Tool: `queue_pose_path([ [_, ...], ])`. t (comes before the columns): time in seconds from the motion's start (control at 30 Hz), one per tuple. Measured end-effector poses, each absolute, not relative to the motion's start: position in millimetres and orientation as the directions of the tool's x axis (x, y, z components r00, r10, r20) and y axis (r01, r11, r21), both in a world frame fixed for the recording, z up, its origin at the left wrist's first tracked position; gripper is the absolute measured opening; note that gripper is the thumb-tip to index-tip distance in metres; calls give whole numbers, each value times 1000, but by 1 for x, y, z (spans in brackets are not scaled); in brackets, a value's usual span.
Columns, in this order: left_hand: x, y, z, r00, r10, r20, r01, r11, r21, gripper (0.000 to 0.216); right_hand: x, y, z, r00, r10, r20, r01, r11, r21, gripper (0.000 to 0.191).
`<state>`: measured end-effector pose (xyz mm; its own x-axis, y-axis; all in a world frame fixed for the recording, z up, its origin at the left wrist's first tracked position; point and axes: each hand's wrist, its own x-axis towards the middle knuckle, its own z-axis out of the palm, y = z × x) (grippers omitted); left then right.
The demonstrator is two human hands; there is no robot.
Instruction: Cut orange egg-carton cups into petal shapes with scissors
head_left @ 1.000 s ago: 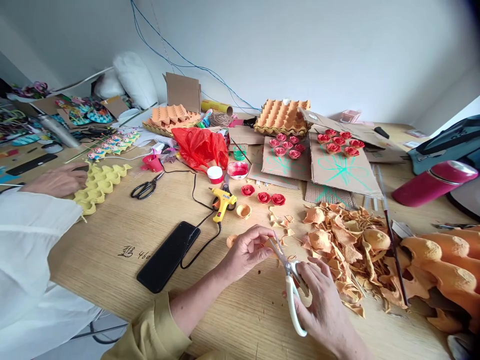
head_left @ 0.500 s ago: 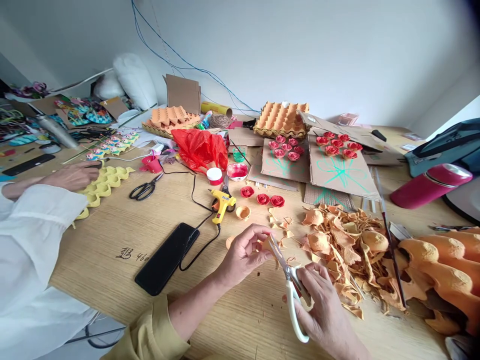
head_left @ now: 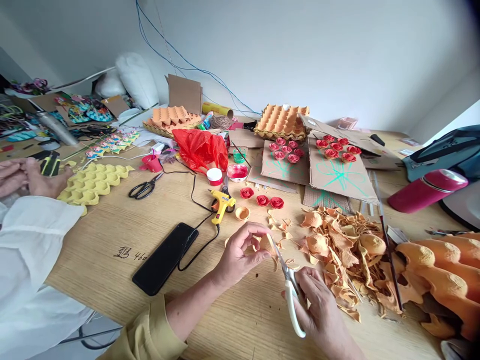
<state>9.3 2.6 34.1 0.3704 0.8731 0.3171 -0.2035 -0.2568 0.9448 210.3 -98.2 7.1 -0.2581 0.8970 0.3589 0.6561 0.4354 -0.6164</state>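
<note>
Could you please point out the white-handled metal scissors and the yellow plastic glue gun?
White-handled metal scissors (head_left: 289,290), head view: upper part of the white handle.
Yellow plastic glue gun (head_left: 222,203), head view: middle of its yellow body.

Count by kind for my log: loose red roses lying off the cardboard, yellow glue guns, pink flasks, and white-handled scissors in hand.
Loose red roses: 3
Yellow glue gun: 1
Pink flask: 1
White-handled scissors, in the right hand: 1
Total: 6
</note>
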Motion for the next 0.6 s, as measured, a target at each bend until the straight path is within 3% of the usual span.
queue_pose_path([
  [0.27, 14, 2, 25, 495, 866, 66, -418, 171, 892, 37, 216, -97, 1, -115, 955, 274, 638, 283, -716, 18],
  [0.43, 16, 4, 28, 505, 863, -12, -494, 301, 815, 41, 218, -95, 2, -168, 925, 342, 712, 354, -607, 19],
  [0.6, 18, 3, 31, 491, 868, -72, -475, 337, 813, 43, 216, -94, 7, -229, 888, 398, 766, 417, -490, 20],
])
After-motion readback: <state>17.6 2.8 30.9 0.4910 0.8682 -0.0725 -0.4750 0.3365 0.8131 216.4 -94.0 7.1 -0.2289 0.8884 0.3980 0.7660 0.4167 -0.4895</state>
